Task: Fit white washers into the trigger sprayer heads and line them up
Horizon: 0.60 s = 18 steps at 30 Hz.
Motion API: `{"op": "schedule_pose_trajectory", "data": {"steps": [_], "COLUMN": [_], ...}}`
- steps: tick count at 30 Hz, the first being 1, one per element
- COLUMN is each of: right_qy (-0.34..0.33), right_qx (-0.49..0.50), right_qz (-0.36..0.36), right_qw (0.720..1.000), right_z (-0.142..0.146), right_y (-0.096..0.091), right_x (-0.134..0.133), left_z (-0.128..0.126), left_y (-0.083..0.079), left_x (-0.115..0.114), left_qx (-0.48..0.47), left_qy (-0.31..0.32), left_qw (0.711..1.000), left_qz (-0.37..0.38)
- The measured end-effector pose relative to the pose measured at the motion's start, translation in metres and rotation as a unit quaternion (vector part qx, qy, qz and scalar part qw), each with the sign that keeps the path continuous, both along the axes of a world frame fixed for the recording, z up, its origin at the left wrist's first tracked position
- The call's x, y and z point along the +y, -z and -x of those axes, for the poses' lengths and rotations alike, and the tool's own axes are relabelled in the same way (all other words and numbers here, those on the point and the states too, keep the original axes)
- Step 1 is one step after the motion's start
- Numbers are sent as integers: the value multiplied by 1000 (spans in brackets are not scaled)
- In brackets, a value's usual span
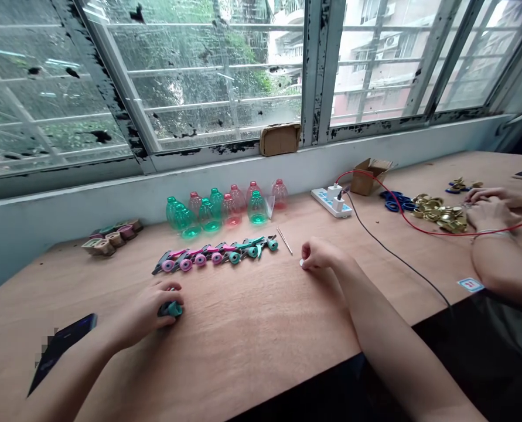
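My left hand [157,308] is closed around a teal and dark trigger spray head [175,309], low over the table; fingers cover most of it. My right hand [320,255] pinches a small white piece [302,263] at the tabletop, too small to name. Between and beyond my hands lies a row of pink and teal trigger spray heads [217,257]. A pair of thin metal sticks, perhaps tweezers [284,241], lies just left of my right hand. Behind the row stand several clear green bottles [210,217] and pinkish-red bottles [279,196].
A phone [62,349] lies beside my left forearm. Small wooden-looking blocks [111,237] sit at the back left. A power strip [331,202] trails a dark cable and a red one. At right, another person's hands [491,208] work by gold-coloured parts [436,214] and blue rings [396,201].
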State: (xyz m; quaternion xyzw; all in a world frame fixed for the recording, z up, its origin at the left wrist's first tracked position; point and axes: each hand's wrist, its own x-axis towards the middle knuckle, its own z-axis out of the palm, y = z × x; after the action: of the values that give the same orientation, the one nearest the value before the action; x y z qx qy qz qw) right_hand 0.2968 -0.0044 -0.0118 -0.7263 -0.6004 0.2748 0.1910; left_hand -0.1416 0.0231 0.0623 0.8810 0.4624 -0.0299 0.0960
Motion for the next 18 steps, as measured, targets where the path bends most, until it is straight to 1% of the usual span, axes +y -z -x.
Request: {"op": "schedule_pose_trajectory", "data": {"steps": [2, 4, 6, 8, 9, 13, 16, 18], "right_qy": [-46, -91, -129, -164, -178, -210, -230, -235], "right_qx": [11, 7, -7, -15, -14, -20, -15, 13], "right_qz": [-11, -36, -92, -165, -194, -275, -308, -316], "right_qw": [999, 995, 987, 973, 965, 938, 923, 919], "right_z": [10, 19, 28, 36, 41, 59, 68, 74], "right_y": [0, -1, -3, -5, -5, -5, -4, -5], "right_x": [1, 2, 3, 3, 3, 4, 5, 4], "left_z": [5, 10, 13, 13, 11, 6, 8, 9], "left_y": [1, -1, -4, -7, -7, -2, 2, -1], "left_x": [2, 5, 8, 11, 12, 18, 23, 25], "left_qx": [-22, -40, -40, -33, -29, -29, -30, -36], "left_qy": [-2, -18, -58, -95, -103, -97, -88, -81], "left_qw": [1000, 999, 997, 995, 994, 995, 996, 996], "left_qz": [-15, -30, -37, -24, -13, 18, 4, -16]}}
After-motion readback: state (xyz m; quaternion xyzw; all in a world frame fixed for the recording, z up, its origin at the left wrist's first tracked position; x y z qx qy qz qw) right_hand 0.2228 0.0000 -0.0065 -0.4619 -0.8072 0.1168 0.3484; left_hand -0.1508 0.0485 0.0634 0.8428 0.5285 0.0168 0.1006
